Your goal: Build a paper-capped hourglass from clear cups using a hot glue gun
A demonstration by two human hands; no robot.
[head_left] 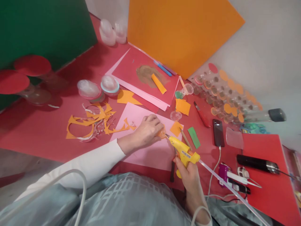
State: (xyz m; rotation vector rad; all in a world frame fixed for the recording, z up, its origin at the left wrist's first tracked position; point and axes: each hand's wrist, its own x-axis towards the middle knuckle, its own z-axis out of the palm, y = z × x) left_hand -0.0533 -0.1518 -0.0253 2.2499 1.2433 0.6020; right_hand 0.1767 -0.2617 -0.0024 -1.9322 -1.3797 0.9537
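Note:
My right hand [190,172] is closed around the handle of a yellow hot glue gun [180,145], with a long clear glue stick [231,190] trailing from its back. The gun's metal nozzle meets a small clear plastic cup with an orange tint [161,133]. Curled fingers of my left hand [150,128] hold that cup over a pink paper sheet [145,153]. Just right of the cup lie an orange paper piece [176,128] and a pencil [186,138]. A clear round plastic piece [175,116] rests behind them.
Orange paper scraps [94,121] lie left of the pink sheet. Stacked plastic cups [90,89] stand farther back. To the right are a red cutter [201,114], a green strip [194,137], a phone [218,132] with its cable, and a purple power adapter [224,174]. Rows of small cups [218,94] line the wall.

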